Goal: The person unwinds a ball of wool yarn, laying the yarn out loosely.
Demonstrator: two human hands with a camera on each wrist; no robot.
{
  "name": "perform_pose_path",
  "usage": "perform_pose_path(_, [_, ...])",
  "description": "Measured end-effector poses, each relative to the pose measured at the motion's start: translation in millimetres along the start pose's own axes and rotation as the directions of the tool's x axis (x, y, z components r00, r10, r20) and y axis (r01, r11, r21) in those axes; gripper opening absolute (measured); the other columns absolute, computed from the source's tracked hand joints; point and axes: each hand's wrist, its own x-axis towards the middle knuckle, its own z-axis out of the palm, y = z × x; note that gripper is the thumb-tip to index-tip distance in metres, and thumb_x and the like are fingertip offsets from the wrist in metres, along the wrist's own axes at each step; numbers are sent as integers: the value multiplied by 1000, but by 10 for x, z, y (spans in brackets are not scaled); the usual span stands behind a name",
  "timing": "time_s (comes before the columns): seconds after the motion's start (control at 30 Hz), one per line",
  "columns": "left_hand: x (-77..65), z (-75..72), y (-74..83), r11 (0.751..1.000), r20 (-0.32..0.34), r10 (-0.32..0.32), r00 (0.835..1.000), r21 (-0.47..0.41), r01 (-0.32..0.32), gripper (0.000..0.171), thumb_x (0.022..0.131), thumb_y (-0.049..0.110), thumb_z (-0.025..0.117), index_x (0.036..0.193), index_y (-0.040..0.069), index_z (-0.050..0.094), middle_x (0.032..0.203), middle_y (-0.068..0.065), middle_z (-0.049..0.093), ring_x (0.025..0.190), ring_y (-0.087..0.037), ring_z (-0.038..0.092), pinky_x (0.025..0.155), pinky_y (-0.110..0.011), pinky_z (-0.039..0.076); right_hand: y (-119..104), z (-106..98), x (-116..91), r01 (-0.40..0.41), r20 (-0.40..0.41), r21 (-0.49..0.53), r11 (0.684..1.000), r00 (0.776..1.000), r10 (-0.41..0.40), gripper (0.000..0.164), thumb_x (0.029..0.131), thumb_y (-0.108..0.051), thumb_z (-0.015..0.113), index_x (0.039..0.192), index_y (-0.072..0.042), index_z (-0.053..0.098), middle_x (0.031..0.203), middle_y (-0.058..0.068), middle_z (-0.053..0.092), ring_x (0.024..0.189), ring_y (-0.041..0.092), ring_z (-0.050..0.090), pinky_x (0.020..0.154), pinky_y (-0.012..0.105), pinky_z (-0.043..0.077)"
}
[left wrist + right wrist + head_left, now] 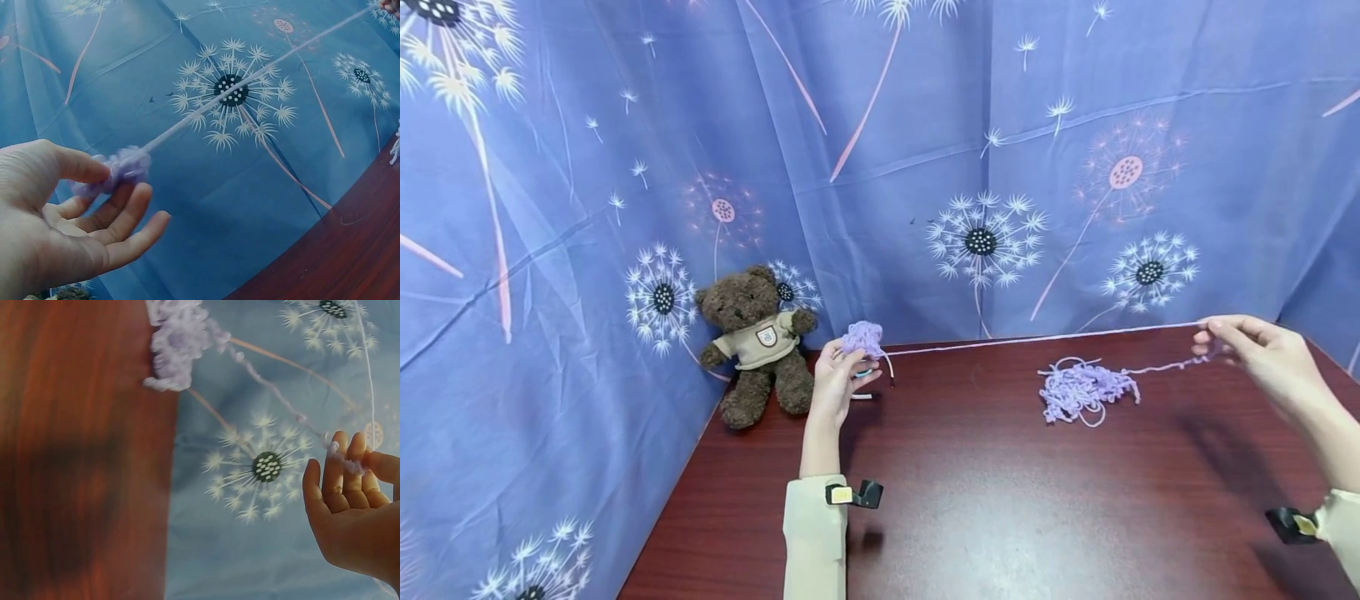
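**Taut strand could snag**

It runs aloft from a bundle pinched by the left hand to the right hand, pinching it. Tugging hard might tighten knots in the tail from the heap on the table.

no words, brand or number can be read. left of centre in the head view, a small shield-shaped badge sits on the shirt of a teddy bear, its marks too small to make out.
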Motion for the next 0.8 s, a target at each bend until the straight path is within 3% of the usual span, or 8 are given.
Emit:
perform_pose_path(0.2, [15, 23, 18, 995, 7, 46, 999, -92, -45, 29, 94, -9, 45, 115, 10, 46, 86, -1, 65, 67, -13, 66, 77, -38, 60, 69, -110, -52, -34, -27, -195, 980, 999, 29, 28, 102, -14, 50, 95, -33, 69, 78, -21, 73, 72, -8, 66, 65, 6, 51])
perform_pose_path(0.47, [23, 103, 5, 996, 39, 42, 998, -81, -39, 25, 94, -9, 41, 100, 11, 54, 85, 0, 66, 71, -15, 65, 73, -36, 60, 205, -181, -23, -39, -7, -121, 992, 999, 39, 28, 101, -10, 50, 96, -28, 71, 82, -19, 73, 75, -7, 68, 65, 8, 53])
perform_pose_path(0.57, [2, 152, 11, 997, 48, 39, 998, -72, -36, 25, 93, -8, 42, 101, 12, 55, 83, 1, 66, 71, -13, 66, 74, -36, 60, 282, -141, -21, -19, 12, -202, 979, 1000, 22, 28, 101, -10, 50, 99, -32, 68, 85, -25, 71, 78, -11, 66, 66, 7, 52])
perform_pose_path(0.67, [-49, 220, 25, 997, 68, 36, 997, -68, -32, 25, 92, -8, 44, 102, 12, 55, 82, 2, 67, 71, -12, 66, 75, -37, 60, 282, 27, -31, -14, 9, -339, 941, 1000, 18, 24, 100, -15, 53, 102, -36, 65, 86, -35, 66, 77, -17, 61, 64, 6, 50])
perform_pose_path(0.7, [-71, 244, 29, 997, 77, 34, 996, -68, -28, 25, 92, -9, 44, 102, 12, 55, 82, 2, 68, 71, -12, 66, 75, -38, 60, 252, 115, -31, -20, 9, -430, 903, 1000, 26, 20, 100, -20, 54, 103, -39, 62, 87, -41, 61, 79, -22, 57, 66, 6, 48])
perform_pose_path(0.77, [-117, 301, 39, 998, 93, 30, 995, -60, -24, 26, 91, -10, 44, 102, 12, 55, 81, 3, 67, 70, -12, 65, 75, -37, 60, 195, 332, -22, -24, 12, -534, 845, 999, 36, 13, 99, -28, 56, 108, -30, 65, 91, -48, 53, 82, -26, 49, 73, 12, 45])
perform_pose_path(0.8, [-138, 332, 44, 998, 104, 30, 994, -53, -24, 26, 91, -10, 44, 102, 11, 55, 82, 3, 67, 71, -12, 65, 74, -36, 60, 153, 457, -13, -23, 20, -573, 819, 999, 42, 18, 99, -32, 56, 112, -25, 65, 92, -48, 50, 84, -27, 46, 77, 18, 45])
